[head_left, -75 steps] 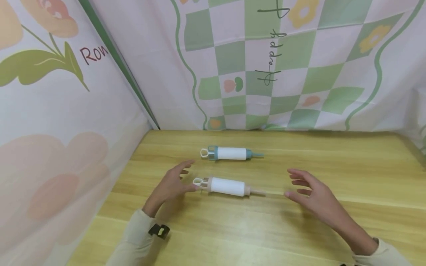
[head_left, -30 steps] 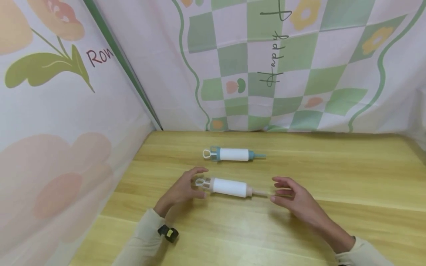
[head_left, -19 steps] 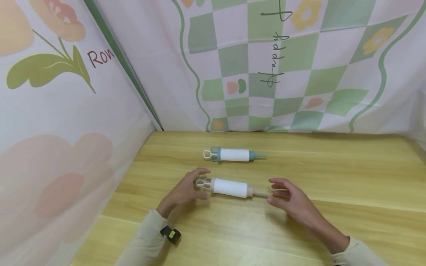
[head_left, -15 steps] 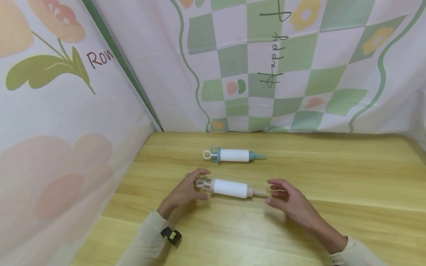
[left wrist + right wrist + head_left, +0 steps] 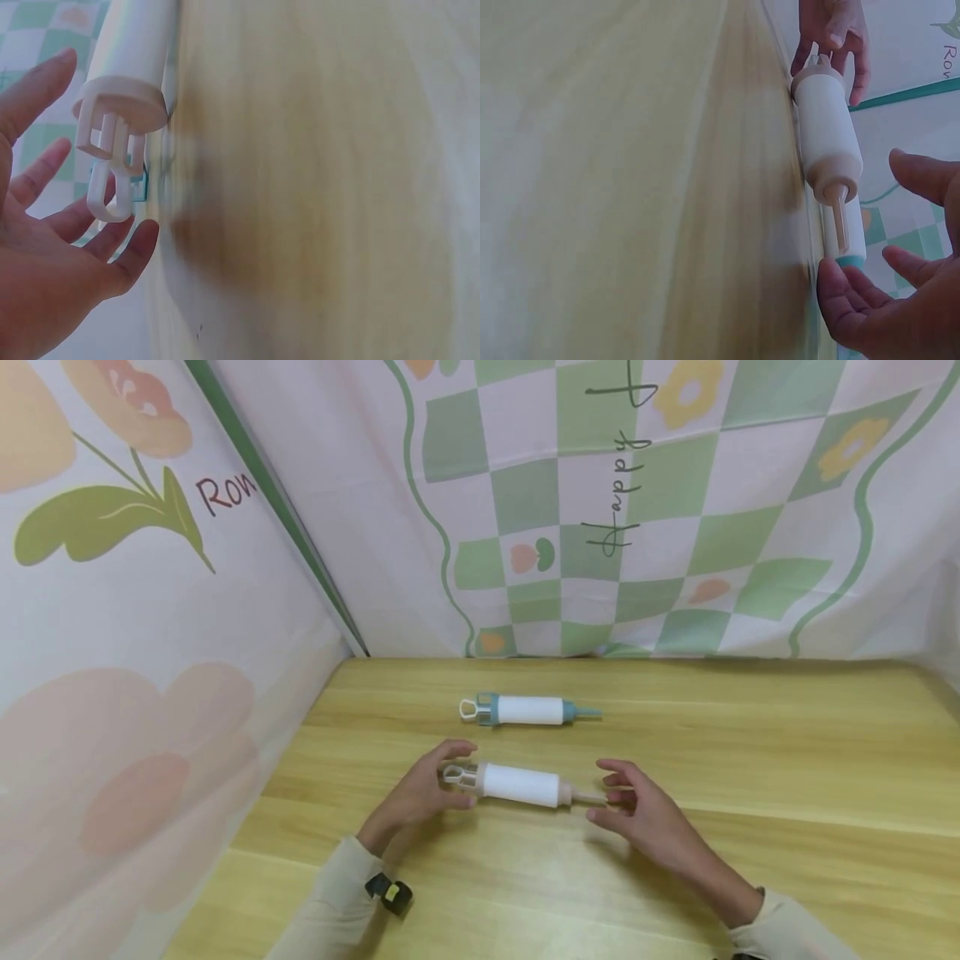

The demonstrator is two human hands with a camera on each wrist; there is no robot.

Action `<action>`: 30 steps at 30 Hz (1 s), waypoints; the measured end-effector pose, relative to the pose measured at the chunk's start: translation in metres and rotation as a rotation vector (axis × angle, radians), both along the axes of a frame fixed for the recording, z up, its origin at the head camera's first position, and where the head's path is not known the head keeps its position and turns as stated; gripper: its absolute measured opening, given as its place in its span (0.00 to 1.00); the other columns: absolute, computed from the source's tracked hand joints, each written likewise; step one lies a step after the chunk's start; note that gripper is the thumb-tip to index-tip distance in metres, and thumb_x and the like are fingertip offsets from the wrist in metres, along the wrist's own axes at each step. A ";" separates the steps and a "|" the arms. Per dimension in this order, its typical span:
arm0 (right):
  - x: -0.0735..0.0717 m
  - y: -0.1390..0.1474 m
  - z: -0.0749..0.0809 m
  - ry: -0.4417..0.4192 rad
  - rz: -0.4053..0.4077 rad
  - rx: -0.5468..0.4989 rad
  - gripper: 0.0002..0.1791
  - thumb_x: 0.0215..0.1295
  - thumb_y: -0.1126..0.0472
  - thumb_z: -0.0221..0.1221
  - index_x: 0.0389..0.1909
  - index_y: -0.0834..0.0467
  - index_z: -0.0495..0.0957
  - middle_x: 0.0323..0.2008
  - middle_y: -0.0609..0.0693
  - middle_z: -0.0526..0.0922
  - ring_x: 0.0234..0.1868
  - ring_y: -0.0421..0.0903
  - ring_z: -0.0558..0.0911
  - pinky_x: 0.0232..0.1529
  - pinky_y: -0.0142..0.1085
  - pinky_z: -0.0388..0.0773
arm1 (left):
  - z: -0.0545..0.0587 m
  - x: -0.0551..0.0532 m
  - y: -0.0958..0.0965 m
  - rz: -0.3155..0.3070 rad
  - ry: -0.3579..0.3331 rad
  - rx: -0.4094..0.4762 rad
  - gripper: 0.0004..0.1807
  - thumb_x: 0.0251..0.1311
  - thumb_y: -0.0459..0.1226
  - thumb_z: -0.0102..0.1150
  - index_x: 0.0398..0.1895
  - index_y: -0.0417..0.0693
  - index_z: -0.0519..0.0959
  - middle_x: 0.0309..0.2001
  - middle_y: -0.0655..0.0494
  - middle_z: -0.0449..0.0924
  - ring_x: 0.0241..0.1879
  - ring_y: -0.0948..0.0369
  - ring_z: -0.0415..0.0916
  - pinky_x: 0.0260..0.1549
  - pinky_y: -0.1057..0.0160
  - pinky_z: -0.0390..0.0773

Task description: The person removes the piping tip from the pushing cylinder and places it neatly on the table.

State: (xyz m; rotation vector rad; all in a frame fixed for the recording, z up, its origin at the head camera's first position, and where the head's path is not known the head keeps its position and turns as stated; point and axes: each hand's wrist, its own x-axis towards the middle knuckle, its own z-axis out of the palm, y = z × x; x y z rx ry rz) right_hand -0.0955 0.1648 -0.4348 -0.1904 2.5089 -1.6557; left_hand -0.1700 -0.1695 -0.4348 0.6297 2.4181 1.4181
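While the wooden surface [image 5: 750, 727] is viewed from the head, a beige-ended syringe [image 5: 522, 785] is seen lying between the left hand [image 5: 420, 789] and the right hand [image 5: 654, 827], its long axis set nearly along the far edge, its nozzle [image 5: 588, 797] angled slightly toward the near edge. A teal-ended syringe [image 5: 530, 710] is laid beyond it, closer to that far edge. The handle [image 5: 459, 774] is bracketed by the left hand, thumb and fingers held wide; of the two hands, the left is placed nearer to the syringe. From the left wrist, the handle is shown just beside the spread fingers, ungripped; whether it is touched cannot be told. From the right wrist, the nozzle is pointed toward the right hand, whose thumb and fingers are parted and by which nothing is held.
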 end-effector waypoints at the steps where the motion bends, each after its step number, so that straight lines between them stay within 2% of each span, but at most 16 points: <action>1: 0.000 -0.001 0.000 0.003 -0.004 0.014 0.39 0.63 0.58 0.68 0.71 0.63 0.62 0.60 0.66 0.71 0.56 0.60 0.75 0.52 0.48 0.77 | 0.000 0.000 0.000 -0.004 -0.002 0.003 0.41 0.50 0.32 0.76 0.68 0.47 0.68 0.67 0.44 0.69 0.66 0.46 0.64 0.64 0.40 0.63; 8: -0.002 -0.006 0.001 0.015 -0.007 0.049 0.37 0.63 0.57 0.68 0.69 0.62 0.65 0.59 0.65 0.72 0.55 0.59 0.75 0.50 0.48 0.77 | -0.001 -0.002 0.001 -0.023 -0.007 0.018 0.39 0.50 0.32 0.76 0.67 0.44 0.69 0.63 0.43 0.72 0.61 0.46 0.69 0.60 0.43 0.70; 13: -0.002 -0.010 0.000 0.019 -0.015 0.078 0.34 0.63 0.57 0.68 0.67 0.63 0.67 0.58 0.65 0.74 0.55 0.60 0.76 0.52 0.52 0.77 | -0.001 -0.003 0.002 -0.037 -0.007 0.021 0.38 0.51 0.31 0.75 0.66 0.42 0.70 0.63 0.43 0.72 0.61 0.44 0.69 0.59 0.43 0.70; 18: -0.006 -0.014 -0.002 0.022 -0.043 0.097 0.32 0.63 0.57 0.68 0.66 0.61 0.70 0.58 0.63 0.75 0.55 0.60 0.76 0.53 0.54 0.77 | -0.001 -0.005 0.004 -0.037 0.016 -0.013 0.37 0.49 0.32 0.76 0.65 0.44 0.71 0.61 0.47 0.74 0.60 0.46 0.70 0.59 0.44 0.71; 24: -0.008 -0.017 -0.003 0.020 -0.045 0.076 0.31 0.63 0.58 0.68 0.65 0.62 0.70 0.57 0.62 0.76 0.56 0.62 0.76 0.54 0.55 0.76 | -0.003 -0.008 0.006 -0.048 0.024 -0.026 0.36 0.50 0.34 0.77 0.65 0.46 0.72 0.60 0.50 0.74 0.60 0.48 0.71 0.58 0.47 0.72; 30: -0.011 -0.020 -0.003 0.014 -0.047 0.058 0.30 0.62 0.60 0.69 0.63 0.63 0.72 0.55 0.61 0.78 0.54 0.60 0.78 0.53 0.52 0.77 | -0.006 -0.010 0.008 -0.064 0.010 -0.016 0.35 0.52 0.34 0.76 0.65 0.47 0.72 0.60 0.53 0.74 0.60 0.51 0.70 0.58 0.50 0.72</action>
